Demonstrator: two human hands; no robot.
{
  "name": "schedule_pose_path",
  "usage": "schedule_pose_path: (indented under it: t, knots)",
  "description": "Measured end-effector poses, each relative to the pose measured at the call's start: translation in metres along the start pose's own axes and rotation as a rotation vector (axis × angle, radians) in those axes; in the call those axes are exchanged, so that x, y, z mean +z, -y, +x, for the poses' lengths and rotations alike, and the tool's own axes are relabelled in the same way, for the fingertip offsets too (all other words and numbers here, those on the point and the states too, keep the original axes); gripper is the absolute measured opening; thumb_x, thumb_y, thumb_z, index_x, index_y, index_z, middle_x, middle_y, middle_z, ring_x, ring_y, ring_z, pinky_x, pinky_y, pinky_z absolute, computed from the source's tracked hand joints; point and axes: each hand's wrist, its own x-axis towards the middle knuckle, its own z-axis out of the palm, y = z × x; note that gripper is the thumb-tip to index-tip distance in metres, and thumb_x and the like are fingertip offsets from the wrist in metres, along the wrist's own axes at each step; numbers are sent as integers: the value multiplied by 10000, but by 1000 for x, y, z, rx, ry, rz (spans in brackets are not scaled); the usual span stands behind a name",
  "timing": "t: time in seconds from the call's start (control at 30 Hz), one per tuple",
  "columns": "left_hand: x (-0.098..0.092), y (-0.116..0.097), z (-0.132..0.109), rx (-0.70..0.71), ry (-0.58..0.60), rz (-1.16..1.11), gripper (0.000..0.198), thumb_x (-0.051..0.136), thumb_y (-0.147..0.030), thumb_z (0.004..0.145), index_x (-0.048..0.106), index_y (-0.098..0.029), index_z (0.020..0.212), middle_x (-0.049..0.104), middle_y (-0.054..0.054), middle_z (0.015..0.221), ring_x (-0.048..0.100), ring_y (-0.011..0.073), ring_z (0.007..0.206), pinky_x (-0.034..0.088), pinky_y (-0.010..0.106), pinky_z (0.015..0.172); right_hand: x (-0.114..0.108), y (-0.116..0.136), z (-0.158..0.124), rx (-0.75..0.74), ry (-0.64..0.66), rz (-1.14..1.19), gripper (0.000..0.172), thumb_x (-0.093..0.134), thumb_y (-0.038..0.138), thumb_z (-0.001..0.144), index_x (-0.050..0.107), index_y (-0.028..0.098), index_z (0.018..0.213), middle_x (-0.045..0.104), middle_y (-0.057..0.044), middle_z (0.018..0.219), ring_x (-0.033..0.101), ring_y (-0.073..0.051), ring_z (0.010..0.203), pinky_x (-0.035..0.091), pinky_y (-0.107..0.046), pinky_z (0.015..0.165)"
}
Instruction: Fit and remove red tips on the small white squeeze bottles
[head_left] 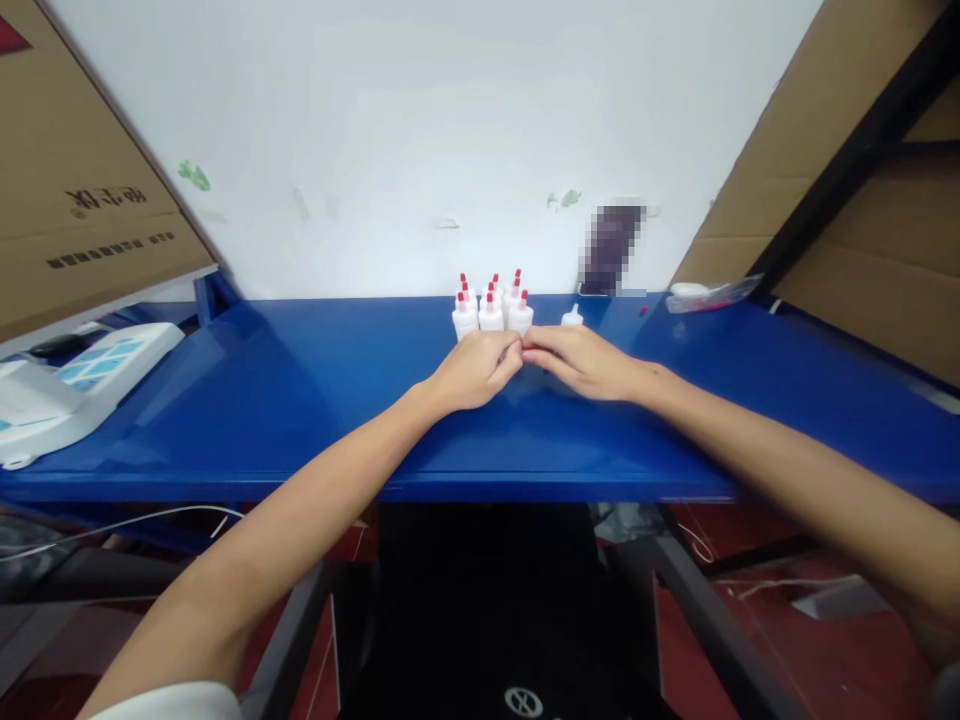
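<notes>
The left hand [478,368] curls its fingers inward; nine red-tipped bottles [491,319] stand at their eleven o'clock. One white-nozzled bottle [572,319] stands between one and two o'clock from the nearly closed fingertips of the right hand [589,362]. I cannot tell whether either holds anything.

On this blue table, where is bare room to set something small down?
Bare blue tabletop lies between the white device and the red-tipped bottles, also between the right forearm and the plastic packet. The middle, around left hand and right hand, is crowded.
</notes>
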Motion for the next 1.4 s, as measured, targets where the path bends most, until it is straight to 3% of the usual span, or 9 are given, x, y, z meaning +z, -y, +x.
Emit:
schedule_pose_path:
  t: [0.13, 0.23, 0.37, 0.5, 0.83, 1.03, 1.4]
  knots:
    - [-2, -2, 0, 31, 11, -3, 297, 357, -258, 985, 560, -176, 784, 617, 27, 728, 532, 151, 645, 402, 289, 655, -8, -5, 1, 79, -15, 147, 432, 332, 456, 1085, 468, 217, 752, 528, 19, 661, 480, -132, 610, 367, -293, 651]
    - [-3, -5, -1, 41, 22, 6, 311, 339, -264, 987, 581, -169, 816, 636, 38, 759, 546, 157, 667, 419, 298, 679, -17, -16, -2, 162, -9, 97, 446, 323, 469, 1076, 411, 227, 712, 483, 24, 632, 448, -135, 598, 356, -304, 653]
    - [-4, -7, -1, 44, 86, 39, 292, 366, -254, 965, 594, -167, 805, 637, 39, 744, 535, 157, 649, 407, 299, 663, -27, -33, -7, 317, 184, -86, 275, 434, 392, 1007, 444, 224, 789, 548, -5, 707, 486, -165, 646, 337, -321, 657]
    - [-4, -7, -1, 34, 108, 46, 286, 378, -244, 954, 597, -167, 788, 629, 36, 728, 529, 155, 641, 396, 297, 656, -31, -38, -10, 433, 390, -125, 153, 504, 320, 917, 478, 218, 806, 597, -39, 759, 509, -181, 661, 343, -327, 640]
    - [-5, -8, -1, 28, 117, 34, 278, 388, -245, 947, 572, -171, 754, 588, 18, 681, 484, 138, 593, 363, 288, 623, -32, -30, -8, 451, 452, -77, 98, 547, 303, 881, 547, 208, 856, 584, -22, 740, 505, -168, 657, 353, -314, 636]
    - [-4, -7, -1, 38, 129, 36, 237, 412, -230, 927, 564, -176, 754, 588, 10, 681, 477, 136, 591, 357, 287, 623, -27, -37, -8, 411, 421, -32, 26, 522, 225, 873, 539, 211, 861, 534, 8, 690, 472, -153, 629, 344, -310, 627]
    - [-4, -6, -1, 36, 151, 70, 243, 406, -234, 927, 550, -183, 738, 581, 8, 667, 465, 139, 581, 351, 290, 617, -23, -39, -8, 317, 372, 12, 61, 517, 245, 912, 561, 208, 893, 570, 8, 718, 482, -142, 622, 361, -301, 628]
